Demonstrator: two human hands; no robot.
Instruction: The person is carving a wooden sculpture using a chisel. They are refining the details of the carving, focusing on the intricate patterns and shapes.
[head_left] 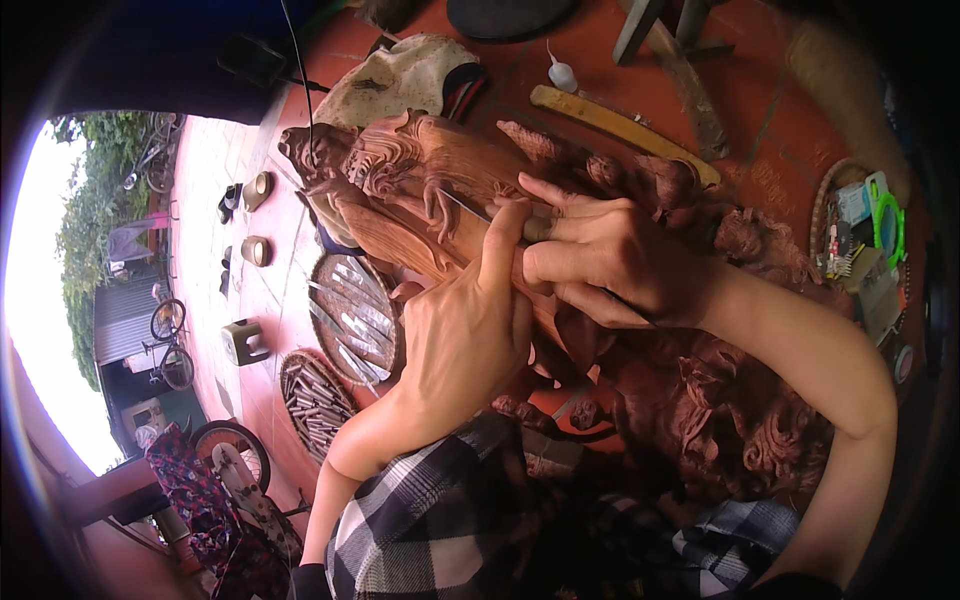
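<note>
A large reddish-brown wood carving (455, 155) lies tilted before me, showing a robed figure with a crowned head, smooth folds and a deeply cut base. My right hand (610, 255) is closed around a carving chisel (466, 205), whose thin metal blade points up and left onto the figure's robe. Most of the chisel is hidden by my fingers. My left hand (460, 335) rests against the wood from the near left, its fingers closed around the chisel's front end and touching the right hand.
Left of the carving, a round basket (312, 290) holds flat chisels; another basket (290, 385) holds many slim tools. A cream cloth (385, 80) lies behind the head. A yellowish wooden bar (620, 130) lies beyond the carving. A basket of small supplies (822, 215) stands far right.
</note>
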